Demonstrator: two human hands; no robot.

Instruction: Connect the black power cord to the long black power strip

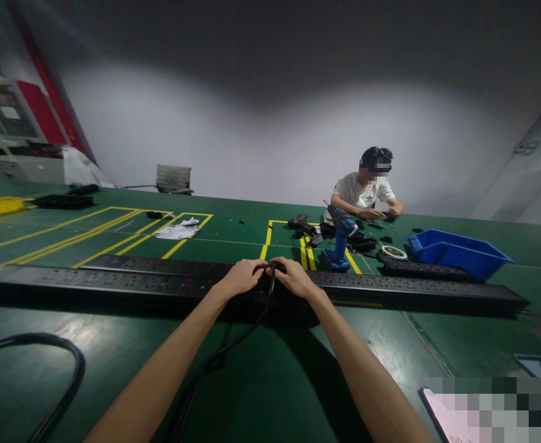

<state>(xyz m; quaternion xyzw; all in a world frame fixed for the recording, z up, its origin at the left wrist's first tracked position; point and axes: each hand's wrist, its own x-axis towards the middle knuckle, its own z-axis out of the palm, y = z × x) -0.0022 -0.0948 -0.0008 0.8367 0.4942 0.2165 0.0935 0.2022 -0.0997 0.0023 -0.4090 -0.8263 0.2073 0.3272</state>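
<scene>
My left hand (241, 278) and my right hand (294, 278) meet over the middle of a long black power strip (136, 283) with rows of sockets and small red marks. Fingers of both hands are closed around the end of a black cable (269, 304), close to the strip. Its exact fitting is hidden by the fingertips. From there the cable hangs down over the near side and runs towards me across the green table (261, 394). Behind the long strip lies another black power strip (160, 264), partly covered by it.
A blue cordless drill (339, 237) stands beyond my right hand, near loose black parts and a white tape roll (394, 252). A blue bin (459, 249) sits further right. Thick black cable (74, 363) curves at left. Across the table a person (365, 191) handles something small.
</scene>
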